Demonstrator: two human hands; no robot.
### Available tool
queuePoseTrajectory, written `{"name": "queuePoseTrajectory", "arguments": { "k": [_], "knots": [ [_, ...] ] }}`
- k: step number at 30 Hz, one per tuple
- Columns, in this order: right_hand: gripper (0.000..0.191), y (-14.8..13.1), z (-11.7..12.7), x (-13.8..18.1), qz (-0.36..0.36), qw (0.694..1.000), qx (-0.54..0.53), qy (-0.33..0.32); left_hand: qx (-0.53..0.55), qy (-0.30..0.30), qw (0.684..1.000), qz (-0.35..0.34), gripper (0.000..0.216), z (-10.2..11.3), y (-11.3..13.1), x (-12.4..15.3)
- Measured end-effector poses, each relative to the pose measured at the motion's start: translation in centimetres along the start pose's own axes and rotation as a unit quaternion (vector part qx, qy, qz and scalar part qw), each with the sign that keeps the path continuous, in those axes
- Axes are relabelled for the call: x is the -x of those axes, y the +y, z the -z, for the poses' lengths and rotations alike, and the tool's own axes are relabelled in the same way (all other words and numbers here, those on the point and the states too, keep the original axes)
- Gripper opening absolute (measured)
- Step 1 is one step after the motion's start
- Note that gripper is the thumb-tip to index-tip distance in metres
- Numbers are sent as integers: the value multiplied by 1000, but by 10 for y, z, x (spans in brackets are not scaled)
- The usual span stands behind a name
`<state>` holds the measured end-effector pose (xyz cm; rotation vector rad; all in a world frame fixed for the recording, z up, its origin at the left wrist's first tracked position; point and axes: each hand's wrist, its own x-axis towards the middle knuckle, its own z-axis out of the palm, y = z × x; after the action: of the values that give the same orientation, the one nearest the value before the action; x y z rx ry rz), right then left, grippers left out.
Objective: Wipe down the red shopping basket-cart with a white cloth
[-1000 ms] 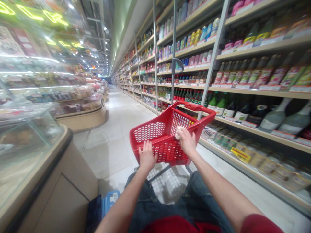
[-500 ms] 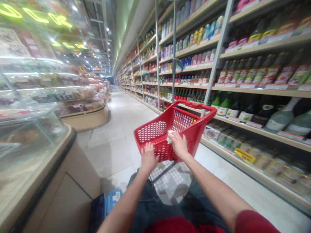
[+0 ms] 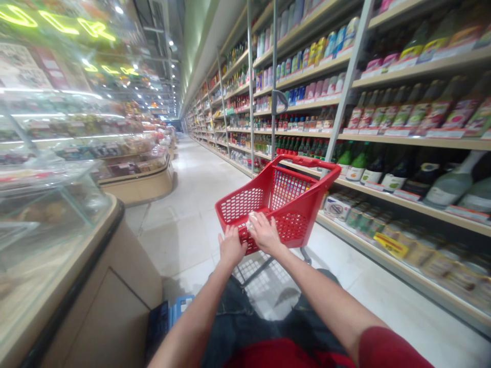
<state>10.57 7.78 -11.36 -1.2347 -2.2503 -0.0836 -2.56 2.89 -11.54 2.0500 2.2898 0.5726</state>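
Observation:
In front of me stands a red plastic shopping cart (image 3: 286, 225) with perforated basket walls, its near rim facing me. My right hand (image 3: 265, 235) is closed on a crumpled white cloth or tissue (image 3: 252, 221) and presses it against the cart's near rim. Beside it, my left hand (image 3: 232, 246) rests on the rim's left part, fingers laid over the edge. Whether those fingers grip tightly is hard to see, but they touch the cart. The cart's basket holds nothing that I can make out.
Tall shelves (image 3: 414, 138) of bottles and cans run along the right. At left is a glass-topped display counter (image 3: 103, 230), with blue boxes (image 3: 178, 309) on the floor at its base. A tiled aisle (image 3: 195, 168) stretches ahead between counters and shelves.
My right hand with the white cloth has slid left along the near rim, closer to my left hand. The left hand stays on the rim, almost unmoved.

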Motion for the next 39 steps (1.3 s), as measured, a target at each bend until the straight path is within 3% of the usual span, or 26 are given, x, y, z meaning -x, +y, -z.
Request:
{"name": "queuePoseTrajectory", "arguments": {
  "k": [6,12,18,21,26,29,33,39],
  "knots": [
    [37,17,2,-7,18,999,17,-29,4,5,1000,-25,56,0,2,4],
    [39,47,19,-7,-54,998,14,9,-12,2,999,-31,60,-2,-1,3],
    [36,7,0,3,56,998,-15,-16,-28,3,999,-40,58,-7,2,8],
    [35,0,-4,6,59,998,-17,-18,-34,21,997,-61,54,-6,4,13],
    [39,39,9,13,-20,1000,-11,11,-43,35,991,-120,24,9,8,13],
    [38,67,19,19,-68,997,-12,38,-20,4,987,-157,24,15,8,7],
    [38,89,22,21,-51,996,-29,61,19,-20,979,-200,28,14,10,1],
    [31,109,20,14,-18,994,-61,91,-38,-47,978,-199,32,13,36,-1]
  ]
}}
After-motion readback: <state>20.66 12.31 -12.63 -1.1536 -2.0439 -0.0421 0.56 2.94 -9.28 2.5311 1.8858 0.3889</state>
